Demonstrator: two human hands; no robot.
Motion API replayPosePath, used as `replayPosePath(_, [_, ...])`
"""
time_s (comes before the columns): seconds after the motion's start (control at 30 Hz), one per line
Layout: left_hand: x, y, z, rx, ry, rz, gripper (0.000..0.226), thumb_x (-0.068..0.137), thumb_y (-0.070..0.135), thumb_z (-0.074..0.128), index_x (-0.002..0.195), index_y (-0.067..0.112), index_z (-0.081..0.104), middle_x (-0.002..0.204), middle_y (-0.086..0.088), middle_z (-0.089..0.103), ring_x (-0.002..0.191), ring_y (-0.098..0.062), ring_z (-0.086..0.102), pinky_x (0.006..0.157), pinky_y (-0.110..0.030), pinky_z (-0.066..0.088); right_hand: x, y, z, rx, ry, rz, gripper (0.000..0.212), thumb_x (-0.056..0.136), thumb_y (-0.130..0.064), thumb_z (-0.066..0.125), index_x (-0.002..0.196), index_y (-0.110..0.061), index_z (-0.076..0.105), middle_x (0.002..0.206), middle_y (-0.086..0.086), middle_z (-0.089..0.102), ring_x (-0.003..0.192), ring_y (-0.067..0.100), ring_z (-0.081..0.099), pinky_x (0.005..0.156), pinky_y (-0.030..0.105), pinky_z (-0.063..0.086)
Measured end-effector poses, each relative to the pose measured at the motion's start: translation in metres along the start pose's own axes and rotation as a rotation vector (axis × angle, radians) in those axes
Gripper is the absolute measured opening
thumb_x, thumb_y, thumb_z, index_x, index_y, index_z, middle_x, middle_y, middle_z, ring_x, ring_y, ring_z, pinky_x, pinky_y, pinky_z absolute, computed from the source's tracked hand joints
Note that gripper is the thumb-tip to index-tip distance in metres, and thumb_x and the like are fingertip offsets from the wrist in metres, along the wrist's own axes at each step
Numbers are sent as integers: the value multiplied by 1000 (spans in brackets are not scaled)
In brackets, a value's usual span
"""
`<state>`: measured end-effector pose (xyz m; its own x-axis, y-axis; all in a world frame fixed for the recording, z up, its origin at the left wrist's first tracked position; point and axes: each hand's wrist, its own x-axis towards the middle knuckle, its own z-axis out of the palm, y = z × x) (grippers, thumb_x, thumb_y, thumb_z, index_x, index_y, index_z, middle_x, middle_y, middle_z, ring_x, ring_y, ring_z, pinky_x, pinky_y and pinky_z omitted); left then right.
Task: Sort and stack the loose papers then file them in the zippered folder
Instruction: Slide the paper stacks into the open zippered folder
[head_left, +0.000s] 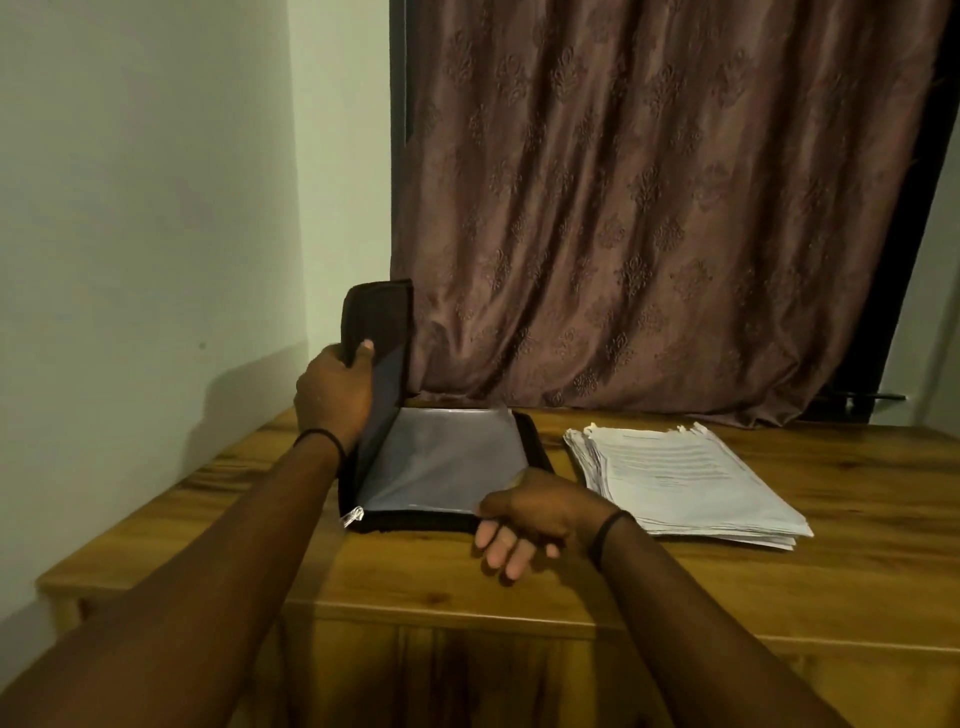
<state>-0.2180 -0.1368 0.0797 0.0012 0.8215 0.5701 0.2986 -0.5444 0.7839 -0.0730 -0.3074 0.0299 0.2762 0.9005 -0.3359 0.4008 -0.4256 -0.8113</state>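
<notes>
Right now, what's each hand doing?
Left hand: grips the raised cover of the zippered folder.
Right hand: at the folder's near edge, thumb on top; whether it grips cannot be told.
</notes>
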Motion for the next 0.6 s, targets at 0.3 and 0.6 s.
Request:
replayPosePath(0.3, [-11,-39,-13,-45,-42,-140,41,99,38,49,106,0,64,93,-14,64,80,-22,51,71,-32,39,34,-48,30,-227,686,-689,34,93,-33,60,70,-10,65,64,-1,65,62,10,60,66,37,54])
replayPosePath(0.6, [-1,-85,-44,-571,-117,-593,18,98,28,53,106,12,57,96,-6,65,85,-25,62,74,-41,54,109,-9,34,-541,417,-304,65,92,-68,43,142,-26,46,147,0,49,129,24,48,109,42,37])
